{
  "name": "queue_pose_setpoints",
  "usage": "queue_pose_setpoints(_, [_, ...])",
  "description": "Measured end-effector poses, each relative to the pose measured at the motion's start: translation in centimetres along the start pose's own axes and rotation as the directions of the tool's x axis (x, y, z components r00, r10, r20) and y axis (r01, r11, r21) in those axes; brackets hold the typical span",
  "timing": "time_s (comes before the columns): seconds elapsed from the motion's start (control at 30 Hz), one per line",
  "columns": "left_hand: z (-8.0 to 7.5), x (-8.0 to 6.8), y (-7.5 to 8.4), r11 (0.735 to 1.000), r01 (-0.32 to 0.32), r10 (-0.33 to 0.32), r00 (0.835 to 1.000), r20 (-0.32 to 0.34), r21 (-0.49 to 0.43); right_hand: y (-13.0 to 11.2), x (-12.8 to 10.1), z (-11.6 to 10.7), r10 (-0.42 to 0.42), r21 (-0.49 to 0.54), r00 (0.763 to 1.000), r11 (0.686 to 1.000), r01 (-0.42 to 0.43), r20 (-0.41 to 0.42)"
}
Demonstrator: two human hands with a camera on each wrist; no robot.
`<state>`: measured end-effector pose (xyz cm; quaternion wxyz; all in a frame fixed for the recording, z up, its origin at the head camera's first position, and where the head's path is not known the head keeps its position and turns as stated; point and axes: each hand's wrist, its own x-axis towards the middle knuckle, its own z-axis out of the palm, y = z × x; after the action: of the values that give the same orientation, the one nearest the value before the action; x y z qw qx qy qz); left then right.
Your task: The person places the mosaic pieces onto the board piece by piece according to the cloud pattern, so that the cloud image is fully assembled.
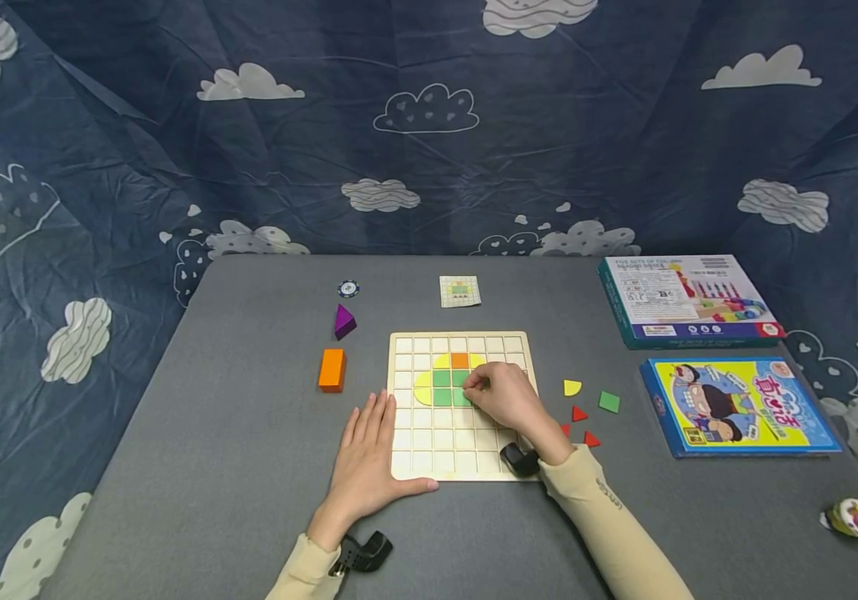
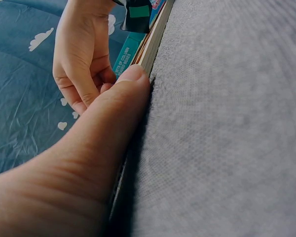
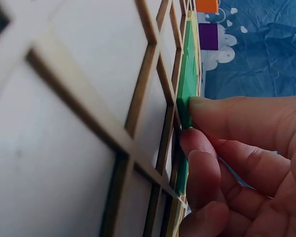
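Your right hand [image 1: 505, 398] sits over the middle of the wooden grid board [image 1: 429, 454], fingers curled, pinching a green square tile [image 3: 184, 98] between thumb and fingertips [image 3: 222, 112]; in the right wrist view the tile's edge sits against the grid slats, partly down in a cell. It lies just beside the other green tiles [image 1: 441, 387], which sit in the board under an orange tile [image 1: 459, 360] and yellow curved pieces [image 1: 423, 387]. Your left hand [image 1: 370, 454] lies flat with straight fingers on the grey table [image 1: 248, 467], its thumb pressed along the board's left edge and holding nothing. Loose pieces lie right of the board: a yellow quarter-round [image 1: 572, 387], a green square [image 1: 609, 402] and red triangles [image 1: 579, 413]. To the left stand an orange block [image 1: 332, 369] and a purple wedge [image 1: 343, 321]. A small pattern card [image 1: 459, 291] lies beyond the board, and two game boxes [image 1: 687, 300] rest far right.
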<state>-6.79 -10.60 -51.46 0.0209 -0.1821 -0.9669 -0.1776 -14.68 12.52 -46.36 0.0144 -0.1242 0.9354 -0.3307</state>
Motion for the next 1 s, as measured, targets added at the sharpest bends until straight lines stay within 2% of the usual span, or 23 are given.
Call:
queue_pose_setpoints(0.33, [-0.1,0.0,0.1,1.0,0.005,-0.005,1.0,0.009,-0.015,0.3,-0.3,-0.2,0.009,0.007,1.0,1.0,-0.009,0.022])
queue_pose_setpoints(0.63, [0.1,0.0,0.1,1.0,0.0,0.0,1.0,-0.004,-0.009,0.8,-1.5,-0.8,-0.038,0.018,0.999,0.999,0.037,0.028])
queue_pose_setpoints(0.8, [0.1,0.0,0.1,1.0,0.006,-0.006,1.0,-0.002,-0.009,1.4,-2.6,-1.8,-0.037,0.025,0.999,0.999,0.037,0.004])
queue_pose_setpoints(1.0, [0.0,-0.1,0.1,1.0,0.009,-0.009,1.0,0.008,-0.011,2.3,-3.9,-3.8,-0.01,0.02,0.997,1.0,0.011,-0.073])
